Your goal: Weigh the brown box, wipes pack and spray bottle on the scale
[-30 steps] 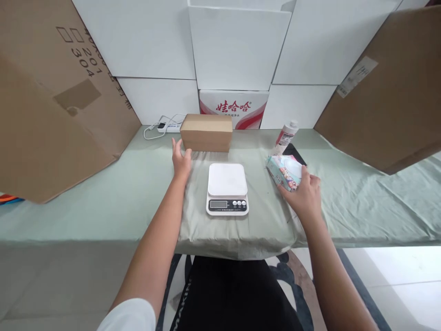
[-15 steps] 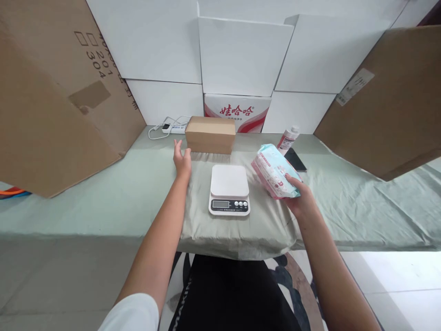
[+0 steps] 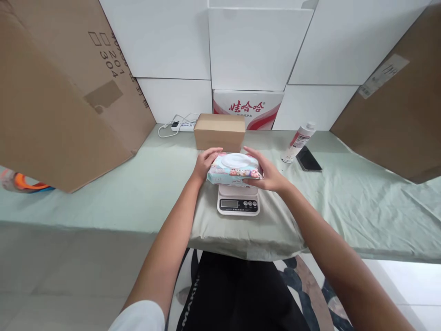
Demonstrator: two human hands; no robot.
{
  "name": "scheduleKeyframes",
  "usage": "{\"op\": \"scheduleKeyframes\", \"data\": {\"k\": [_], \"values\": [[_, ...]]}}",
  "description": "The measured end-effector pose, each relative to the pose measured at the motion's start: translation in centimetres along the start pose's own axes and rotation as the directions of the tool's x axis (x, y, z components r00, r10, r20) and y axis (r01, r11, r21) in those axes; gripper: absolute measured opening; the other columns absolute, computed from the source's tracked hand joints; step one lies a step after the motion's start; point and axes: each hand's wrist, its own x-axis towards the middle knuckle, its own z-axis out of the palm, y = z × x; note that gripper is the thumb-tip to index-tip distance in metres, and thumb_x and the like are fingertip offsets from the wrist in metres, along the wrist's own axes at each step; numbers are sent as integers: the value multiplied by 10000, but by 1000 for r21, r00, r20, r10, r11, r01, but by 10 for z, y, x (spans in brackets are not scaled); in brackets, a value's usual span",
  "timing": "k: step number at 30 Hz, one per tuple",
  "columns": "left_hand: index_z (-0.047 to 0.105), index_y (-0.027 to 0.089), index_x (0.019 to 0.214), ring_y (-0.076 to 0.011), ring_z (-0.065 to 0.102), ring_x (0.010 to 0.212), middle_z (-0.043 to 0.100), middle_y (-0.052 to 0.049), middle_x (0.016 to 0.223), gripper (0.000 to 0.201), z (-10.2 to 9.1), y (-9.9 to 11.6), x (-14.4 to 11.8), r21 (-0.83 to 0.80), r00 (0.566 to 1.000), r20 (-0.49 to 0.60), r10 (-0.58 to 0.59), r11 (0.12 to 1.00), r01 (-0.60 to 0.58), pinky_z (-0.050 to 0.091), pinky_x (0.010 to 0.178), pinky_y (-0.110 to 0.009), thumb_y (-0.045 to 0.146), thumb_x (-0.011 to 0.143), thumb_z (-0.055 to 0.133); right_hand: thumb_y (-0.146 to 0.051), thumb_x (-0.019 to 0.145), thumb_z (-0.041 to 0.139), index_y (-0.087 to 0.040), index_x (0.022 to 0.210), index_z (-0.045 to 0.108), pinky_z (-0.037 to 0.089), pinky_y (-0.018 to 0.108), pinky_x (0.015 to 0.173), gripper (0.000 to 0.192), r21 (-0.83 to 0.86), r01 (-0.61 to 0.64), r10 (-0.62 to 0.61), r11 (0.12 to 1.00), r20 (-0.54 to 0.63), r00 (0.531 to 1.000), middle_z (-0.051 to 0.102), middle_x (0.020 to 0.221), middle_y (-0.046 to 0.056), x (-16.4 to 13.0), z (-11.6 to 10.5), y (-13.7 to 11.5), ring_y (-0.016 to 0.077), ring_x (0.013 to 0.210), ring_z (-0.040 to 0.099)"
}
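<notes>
Both hands, left hand (image 3: 206, 162) and right hand (image 3: 267, 172), clasp the pale blue soft pack of wipes with a white lid (image 3: 234, 168) by its ends, just above the white digital kitchen scale (image 3: 238, 202) on the green-clothed desk (image 3: 138, 184), so lowering it flat onto the platform and letting go seems next.

White short sleeve (image 3: 139, 317), black lettered trousers (image 3: 237, 294)

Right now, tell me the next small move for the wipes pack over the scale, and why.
Probably lower the wipes pack flat onto the scale and let go. Both the left hand and right hand hold its ends, and it already sits over the platform, lid up, display unobstructed.
</notes>
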Motion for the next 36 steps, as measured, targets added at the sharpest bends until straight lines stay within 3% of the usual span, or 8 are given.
{"op": "scheduleKeyframes", "data": {"k": [6,11,14,18,21,24,29,36], "values": [[840,199,954,-290,768,1033,851,-83,1030,341,5,9,-7,168,996,1,87,982,-86,579,956,-405,432,890,600,-544,778,849,-275,1657,387,438,567,1217,1029,-38,15,-14,999,41,999,569,1542,147,-11,-2,6,382,1448,536],[826,200,885,-269,749,1027,843,-70,988,345,8,9,-8,212,992,-2,124,970,-121,551,926,-360,431,908,571,-563,778,851,-274,1668,357,380,567,1261,1058,79,28,-22,996,-81,996,522,1582,150,-24,13,20,374,1487,497],[794,181,850,-229,732,900,817,-75,909,430,6,7,-8,234,996,-77,34,972,-15,544,772,-317,504,957,529,-675,825,771,-358,1674,311,352,562,1281,1017,260,16,41,965,-212,976,465,1655,103,-32,20,30,353,1535,453],[729,170,789,-153,589,544,682,-41,643,566,0,3,-7,178,964,-210,-161,964,200,398,508,-274,630,999,476,-795,863,608,-439,1622,361,465,530,1189,874,504,-76,258,860,-301,918,510,1611,67,-36,21,42,332,1433,567],[649,187,678,-133,500,464,576,-12,534,629,-1,3,-7,117,964,-132,-231,962,247,341,477,-274,683,1009,449,-828,849,555,-451,1599,376,532,481,1107,859,567,-165,386,807,-294,875,547,1573,57,-34,17,47,314,1348,633],[513,205,550,-120,434,469,500,-1,493,688,3,6,-9,130,974,-61,-217,966,223,318,493,-276,685,1031,406,-837,828,561,-421,1584,400,552,465,1065,877,588,-185,407,787,-269,873,585,1538,72,-33,16,47,307,1279,670],[399,214,520,-112,390,502,430,17,481,673,10,13,-11,181,974,-88,-208,958,221,318,530,-273,602,1070,403,-800,837,640,-357,1586,426,503,525,1134,896,472,-117,267,874,-265,927,590,1538,110,-37,17,39,336,1355,622],[503,221,560,-158,524,527,466,3,459,686,10,10,-7,86,966,-40,-254,963,257,406,541,-279,755,988,449,-651,851,764,-306,1645,371,390,578,1244,951,52,2,7,999,-157,988,507,1608,149,-41,8,15,394,1494,484]]}}
